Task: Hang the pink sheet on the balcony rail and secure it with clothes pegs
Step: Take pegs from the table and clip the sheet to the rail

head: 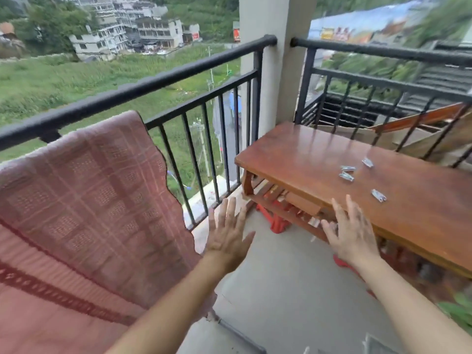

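The right hand (pixel 352 233) hovers at the near edge of the table (pixel 319 154), fingers straight and spread, holding nothing. Four silvery clothes pegs (pixel 346 176) lie scattered on the tabletop just beyond its fingertips. The left hand (pixel 227 236), off the table's left end, is likewise flat, splayed and empty, its forearm stretched forward. Further left of the table, the pink sheet (pixel 89 200) hangs over the balcony rail (pixel 153 83) beside that forearm, checked in weave with a darker red band low down.
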A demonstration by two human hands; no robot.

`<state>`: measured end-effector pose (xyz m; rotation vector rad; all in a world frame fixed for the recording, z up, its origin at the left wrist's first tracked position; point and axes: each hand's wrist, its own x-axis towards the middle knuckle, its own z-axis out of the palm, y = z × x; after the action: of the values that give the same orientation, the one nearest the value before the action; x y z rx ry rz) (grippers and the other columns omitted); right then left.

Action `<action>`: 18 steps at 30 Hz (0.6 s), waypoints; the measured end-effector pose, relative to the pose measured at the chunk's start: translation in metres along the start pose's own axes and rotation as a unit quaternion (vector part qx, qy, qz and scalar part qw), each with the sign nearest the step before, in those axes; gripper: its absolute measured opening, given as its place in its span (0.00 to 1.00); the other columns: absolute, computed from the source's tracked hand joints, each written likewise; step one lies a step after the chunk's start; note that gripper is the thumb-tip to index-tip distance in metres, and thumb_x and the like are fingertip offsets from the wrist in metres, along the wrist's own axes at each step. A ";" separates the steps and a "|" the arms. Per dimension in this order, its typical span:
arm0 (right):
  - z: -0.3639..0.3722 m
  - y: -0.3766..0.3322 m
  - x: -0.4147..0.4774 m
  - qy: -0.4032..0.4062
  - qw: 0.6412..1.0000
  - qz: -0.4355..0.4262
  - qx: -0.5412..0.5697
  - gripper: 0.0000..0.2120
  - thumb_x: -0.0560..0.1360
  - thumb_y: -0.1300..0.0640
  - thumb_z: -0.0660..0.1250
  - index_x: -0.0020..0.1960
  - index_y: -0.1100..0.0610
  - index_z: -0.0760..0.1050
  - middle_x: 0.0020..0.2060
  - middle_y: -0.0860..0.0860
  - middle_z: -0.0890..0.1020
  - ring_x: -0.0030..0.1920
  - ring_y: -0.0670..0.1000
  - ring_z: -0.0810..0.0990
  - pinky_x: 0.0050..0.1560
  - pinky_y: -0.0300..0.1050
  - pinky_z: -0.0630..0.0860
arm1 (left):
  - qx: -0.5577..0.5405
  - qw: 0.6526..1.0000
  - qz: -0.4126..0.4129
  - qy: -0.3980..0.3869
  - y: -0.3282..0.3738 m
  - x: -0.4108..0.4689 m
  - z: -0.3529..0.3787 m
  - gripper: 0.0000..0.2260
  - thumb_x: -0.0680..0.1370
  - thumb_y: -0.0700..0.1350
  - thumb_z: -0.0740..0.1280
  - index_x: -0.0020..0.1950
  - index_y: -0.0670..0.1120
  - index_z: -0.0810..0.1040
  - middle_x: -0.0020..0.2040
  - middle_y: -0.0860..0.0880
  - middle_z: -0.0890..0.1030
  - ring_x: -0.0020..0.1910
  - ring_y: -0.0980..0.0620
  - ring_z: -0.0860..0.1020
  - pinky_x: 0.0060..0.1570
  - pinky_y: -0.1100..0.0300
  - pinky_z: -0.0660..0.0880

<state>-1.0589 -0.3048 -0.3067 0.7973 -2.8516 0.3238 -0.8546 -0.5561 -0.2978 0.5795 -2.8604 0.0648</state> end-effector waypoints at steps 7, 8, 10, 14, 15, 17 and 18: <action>0.015 0.099 0.047 -0.030 0.997 0.068 0.000 0.36 0.79 0.34 0.51 0.81 0.48 0.45 0.80 0.55 0.43 0.80 0.57 0.46 0.76 0.54 0.46 | -0.020 1.000 -0.001 -0.012 0.079 0.112 0.025 0.32 0.80 0.64 0.50 0.79 0.48 0.54 0.80 0.42 0.50 0.79 0.43 0.44 0.74 0.38 0.46; 0.017 0.115 0.059 -0.037 0.997 0.071 0.003 0.36 0.79 0.34 0.51 0.81 0.48 0.44 0.80 0.55 0.41 0.80 0.56 0.45 0.76 0.53 0.44 | -0.032 0.999 -0.008 -0.017 0.100 0.132 0.026 0.32 0.80 0.65 0.50 0.79 0.48 0.54 0.80 0.42 0.51 0.79 0.43 0.45 0.74 0.39 0.46; 0.019 0.147 0.087 -0.048 0.996 0.071 0.005 0.36 0.79 0.34 0.50 0.81 0.47 0.42 0.80 0.54 0.40 0.80 0.56 0.43 0.76 0.52 0.42 | -0.041 0.999 -0.008 -0.019 0.142 0.173 0.027 0.33 0.79 0.66 0.49 0.79 0.48 0.55 0.80 0.42 0.52 0.78 0.42 0.47 0.74 0.39 0.48; 0.011 0.208 0.148 -0.056 0.993 0.095 0.031 0.35 0.79 0.34 0.49 0.81 0.46 0.41 0.80 0.54 0.40 0.80 0.56 0.43 0.77 0.54 0.43 | -0.037 0.999 0.016 -0.018 0.214 0.246 0.032 0.34 0.79 0.67 0.44 0.80 0.50 0.48 0.80 0.45 0.46 0.79 0.45 0.40 0.75 0.41 0.44; 0.008 0.221 0.161 -0.059 0.992 0.103 0.034 0.35 0.79 0.34 0.49 0.81 0.46 0.41 0.80 0.54 0.40 0.80 0.57 0.43 0.77 0.54 0.43 | -0.040 0.999 0.017 -0.018 0.229 0.261 0.033 0.34 0.78 0.68 0.42 0.80 0.51 0.45 0.80 0.46 0.43 0.78 0.46 0.38 0.76 0.42 0.43; 0.006 0.243 0.182 -0.059 0.992 0.111 0.033 0.35 0.79 0.34 0.49 0.80 0.46 0.41 0.80 0.54 0.41 0.80 0.57 0.44 0.76 0.54 0.42 | -0.046 0.999 0.018 -0.021 0.254 0.286 0.037 0.35 0.77 0.69 0.39 0.80 0.52 0.41 0.80 0.47 0.40 0.78 0.47 0.36 0.76 0.43 0.41; 0.006 0.252 0.191 -0.060 0.991 0.114 0.035 0.35 0.79 0.34 0.48 0.80 0.46 0.41 0.80 0.54 0.41 0.80 0.57 0.44 0.76 0.53 0.41 | -0.048 0.998 0.023 -0.020 0.265 0.298 0.040 0.35 0.77 0.68 0.39 0.79 0.52 0.41 0.80 0.47 0.40 0.78 0.47 0.37 0.76 0.44 0.41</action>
<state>-1.3535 -0.1895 -0.3135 0.5186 -3.0660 0.4195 -1.2330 -0.4286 -0.2694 0.5013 -2.8973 -0.0783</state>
